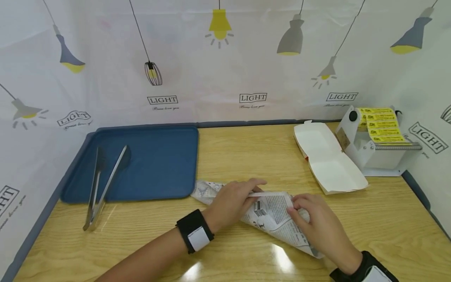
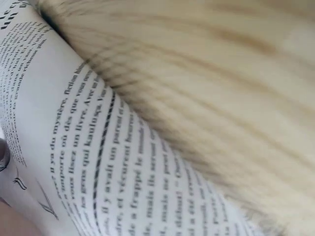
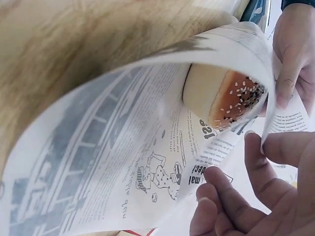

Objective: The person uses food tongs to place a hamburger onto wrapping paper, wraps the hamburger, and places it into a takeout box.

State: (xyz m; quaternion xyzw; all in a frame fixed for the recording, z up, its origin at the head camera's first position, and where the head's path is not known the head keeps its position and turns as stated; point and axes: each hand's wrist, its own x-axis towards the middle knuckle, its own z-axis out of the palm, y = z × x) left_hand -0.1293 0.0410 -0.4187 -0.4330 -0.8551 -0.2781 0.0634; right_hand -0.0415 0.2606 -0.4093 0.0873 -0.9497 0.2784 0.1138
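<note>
A sheet of newsprint-patterned wrapping paper (image 1: 271, 209) lies rolled around a sesame-topped bread roll (image 3: 236, 96), which shows inside the open end in the right wrist view. My left hand (image 1: 230, 201) holds the rolled paper near its middle, thumb and fingers over the bundle. At the right end, thumb and index finger of my right hand (image 1: 318, 223) pinch the paper's edge; the other fingers are bent beside the opening. Printed paper (image 2: 98, 157) fills the lower left of the left wrist view, where most of the left hand is out of sight.
Metal tongs (image 1: 95, 199) lie across the front edge of a blue tray (image 1: 158, 164) at the left. An opened white carton (image 1: 331, 156) stands at the back right, beside a label dispenser (image 1: 380, 149) with a yellow roll. Wood-grain tabletop (image 1: 169, 254) extends around the bundle.
</note>
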